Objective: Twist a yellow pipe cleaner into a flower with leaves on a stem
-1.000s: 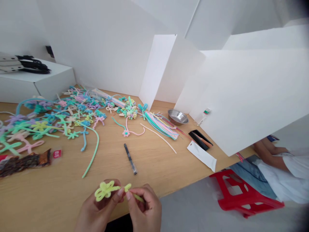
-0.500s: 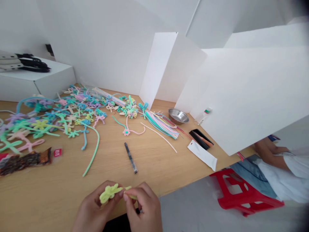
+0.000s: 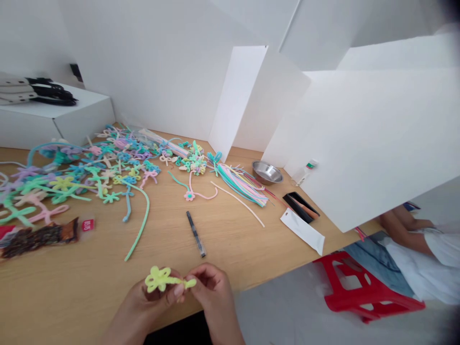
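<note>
Left hand (image 3: 143, 302) fingers pinched on yellow flower (image 3: 158, 279); right hand (image 3: 212, 292) fingers pinched on its stem. Pen (image 3: 195, 234) lies beyond on bench (image 3: 233, 239).

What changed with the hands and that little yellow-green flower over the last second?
Both hands stayed on the yellow-green pipe-cleaner flower, turning it slightly. The left hand still pinches it below the petals; the right hand has closed in against the left, so less stem shows. The pen, the pile of pipe-cleaner flowers and the steel bowl stayed put on the table.
</note>
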A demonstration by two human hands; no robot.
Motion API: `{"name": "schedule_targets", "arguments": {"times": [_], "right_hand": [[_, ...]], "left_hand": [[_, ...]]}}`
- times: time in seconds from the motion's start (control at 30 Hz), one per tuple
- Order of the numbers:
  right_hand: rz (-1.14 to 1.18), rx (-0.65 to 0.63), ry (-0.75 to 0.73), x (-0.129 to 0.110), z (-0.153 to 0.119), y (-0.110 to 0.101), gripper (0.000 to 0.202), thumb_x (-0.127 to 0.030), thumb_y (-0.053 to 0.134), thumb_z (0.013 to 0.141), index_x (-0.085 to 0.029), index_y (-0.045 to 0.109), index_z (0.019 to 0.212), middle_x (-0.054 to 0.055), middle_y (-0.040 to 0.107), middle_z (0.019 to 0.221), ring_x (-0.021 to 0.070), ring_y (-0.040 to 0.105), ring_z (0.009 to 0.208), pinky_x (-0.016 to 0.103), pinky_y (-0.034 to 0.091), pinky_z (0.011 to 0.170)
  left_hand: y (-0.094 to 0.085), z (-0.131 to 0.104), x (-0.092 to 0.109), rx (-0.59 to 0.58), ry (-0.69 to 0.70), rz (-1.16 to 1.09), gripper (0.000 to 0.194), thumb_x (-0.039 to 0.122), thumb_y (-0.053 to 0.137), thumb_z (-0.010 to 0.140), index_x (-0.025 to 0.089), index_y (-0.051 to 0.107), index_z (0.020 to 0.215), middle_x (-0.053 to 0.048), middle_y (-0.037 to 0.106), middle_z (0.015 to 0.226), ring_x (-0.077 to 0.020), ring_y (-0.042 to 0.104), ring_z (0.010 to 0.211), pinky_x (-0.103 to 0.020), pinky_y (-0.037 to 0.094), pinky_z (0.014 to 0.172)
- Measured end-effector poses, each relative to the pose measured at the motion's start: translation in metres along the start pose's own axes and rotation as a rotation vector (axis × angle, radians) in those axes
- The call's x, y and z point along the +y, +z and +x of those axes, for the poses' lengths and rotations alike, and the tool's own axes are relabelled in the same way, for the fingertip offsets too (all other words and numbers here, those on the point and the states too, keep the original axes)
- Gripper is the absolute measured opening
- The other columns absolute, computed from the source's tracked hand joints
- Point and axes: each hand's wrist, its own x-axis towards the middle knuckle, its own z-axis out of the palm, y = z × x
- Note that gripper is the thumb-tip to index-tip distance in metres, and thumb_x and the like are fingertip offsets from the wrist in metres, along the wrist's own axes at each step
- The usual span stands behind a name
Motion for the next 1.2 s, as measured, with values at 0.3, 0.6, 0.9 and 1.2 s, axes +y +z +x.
{"name": "schedule_targets", "arguments": {"times": [0.3, 0.6, 0.9, 1.2], "right_hand": [[-0.508, 0.231, -0.26, -0.01, -0.022, 0.025, 0.017, -0.023, 0.058, 0.086, -0.021, 0.074, 0.081, 0.003, 0.065, 0.073, 0.0155, 0.059, 0.064, 0.023, 0.042, 0.055], [-0.617, 0.211, -0.362, -0.018, -0.026, 0.015, 0.015, -0.017, 0.059, 0.082, -0.022, 0.073, 0.08, 0.002, 0.067, 0.075, 0.015, 0.063, 0.069, 0.022, 0.046, 0.063], [-0.481, 0.132, -0.202, -0.03, -0.02, -0.006, 0.01, -0.021, 0.066, 0.083, -0.018, 0.072, 0.076, 0.001, 0.068, 0.074, 0.0157, 0.062, 0.073, 0.022, 0.045, 0.067], [-0.786, -0.151, -0.19, -0.052, -0.02, -0.015, 0.011, -0.013, 0.062, 0.087, -0.019, 0.068, 0.08, -0.002, 0.064, 0.077, 0.0134, 0.06, 0.077, 0.021, 0.04, 0.071]], "left_hand": [[0.005, 0.003, 0.0, 0.134, 0.043, -0.101, 0.036, 0.046, 0.086, 0.052, 0.023, 0.071, 0.074, 0.004, 0.072, 0.072, -0.0213, 0.064, 0.075, -0.026, 0.051, 0.07], [0.005, 0.001, 0.005, -0.023, 0.03, -0.079, 0.024, 0.042, 0.08, 0.063, 0.022, 0.071, 0.073, 0.002, 0.071, 0.068, -0.0198, 0.063, 0.071, -0.025, 0.048, 0.067], [0.001, 0.006, -0.001, -0.153, -0.005, -0.003, 0.029, 0.045, 0.084, 0.057, 0.018, 0.076, 0.064, 0.001, 0.067, 0.05, -0.0148, 0.054, 0.049, -0.024, 0.043, 0.049], [-0.003, 0.006, 0.0, -0.358, -0.024, 0.095, 0.011, 0.027, 0.083, 0.058, 0.017, 0.077, 0.057, 0.003, 0.067, 0.042, -0.0093, 0.049, 0.037, -0.018, 0.037, 0.039]]}}
